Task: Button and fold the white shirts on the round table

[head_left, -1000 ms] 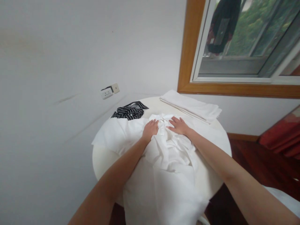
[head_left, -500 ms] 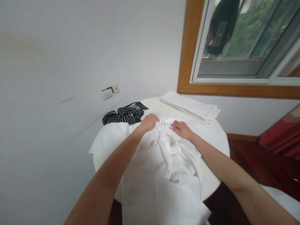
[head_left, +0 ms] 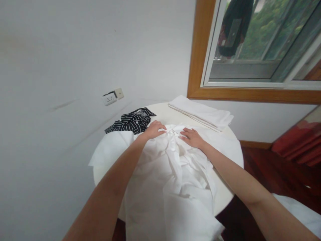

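A crumpled white garment [head_left: 150, 201] lies over the round table, its near end hanging past the front edge. Its cloth is gathered into tight folds at the far end, with loose folds running down the middle. My left hand [head_left: 154, 130] rests on the cloth just left of the gathers, fingers stretched and thumb apart. On the other side, my right hand [head_left: 192, 137] lies palm down with its fingers spread, touching the fabric. Neither hand grips the garment. The exact kind of garment is hard to make out.
Behind my left hand lies a black-and-white striped shirt [head_left: 132, 121]. A folded white cloth [head_left: 200, 112] sits at the back right of the cream table [head_left: 160, 109]. A wall socket [head_left: 109, 98] and a wood-framed window [head_left: 194, 67] are beyond, and a red curtain [head_left: 298, 140] hangs right.
My left hand has moved slightly left, away from the gathered folds, and its fingers are more extended. My right hand stays nearly in place. The whole view has shifted a little.
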`<state>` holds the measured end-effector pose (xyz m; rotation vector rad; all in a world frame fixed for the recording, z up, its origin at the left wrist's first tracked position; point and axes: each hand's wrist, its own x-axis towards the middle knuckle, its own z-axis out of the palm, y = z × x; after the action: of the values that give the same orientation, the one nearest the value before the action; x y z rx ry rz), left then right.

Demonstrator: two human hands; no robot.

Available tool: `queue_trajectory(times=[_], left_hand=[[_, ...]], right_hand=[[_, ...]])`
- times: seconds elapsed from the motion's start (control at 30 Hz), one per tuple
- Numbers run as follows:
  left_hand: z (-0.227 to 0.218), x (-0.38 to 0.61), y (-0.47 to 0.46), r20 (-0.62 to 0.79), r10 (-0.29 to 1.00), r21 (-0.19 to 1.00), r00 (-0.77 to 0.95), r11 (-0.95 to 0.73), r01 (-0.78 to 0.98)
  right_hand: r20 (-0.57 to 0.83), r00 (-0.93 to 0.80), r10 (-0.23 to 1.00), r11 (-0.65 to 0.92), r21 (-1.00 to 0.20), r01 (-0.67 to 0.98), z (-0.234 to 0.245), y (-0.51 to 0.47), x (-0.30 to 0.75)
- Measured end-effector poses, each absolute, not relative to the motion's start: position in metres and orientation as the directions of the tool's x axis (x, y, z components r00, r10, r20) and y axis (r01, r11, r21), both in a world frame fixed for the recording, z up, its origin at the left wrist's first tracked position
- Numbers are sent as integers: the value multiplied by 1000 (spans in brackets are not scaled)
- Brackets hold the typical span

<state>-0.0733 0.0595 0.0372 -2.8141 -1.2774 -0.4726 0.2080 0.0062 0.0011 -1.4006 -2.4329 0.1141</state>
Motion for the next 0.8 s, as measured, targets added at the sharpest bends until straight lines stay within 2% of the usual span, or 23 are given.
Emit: queue_trajectory(times=[0.17,0.3,0.4,0.47,0.53,0.6,0.8], left_hand=[[30,-74,78,341,747,207,571,-652,729],[31,-77,95,324,751,209,576,-651,730],[32,-74,97,303,794,150,527,-586,796],[32,-69,90,291,823,65,488,-526,848],[31,-61,79,305,838,-20,453,-470,882],[32,-52,66,346,836,-54,426,-435,899],[32,-26,27,505,814,68,289,-371,926]], right_hand=[[244,-454,857,511,-278,814,2,8,209],[252,-444,860,505,-293,812,2,10,209],[248,-435,866,495,-291,819,2,10,208],[237,-437,868,492,-277,825,2,10,206],[213,-444,870,487,-245,838,2,9,204],[176,-448,876,477,-199,856,1,8,202],[54,-451,891,453,-141,880,3,11,196]])
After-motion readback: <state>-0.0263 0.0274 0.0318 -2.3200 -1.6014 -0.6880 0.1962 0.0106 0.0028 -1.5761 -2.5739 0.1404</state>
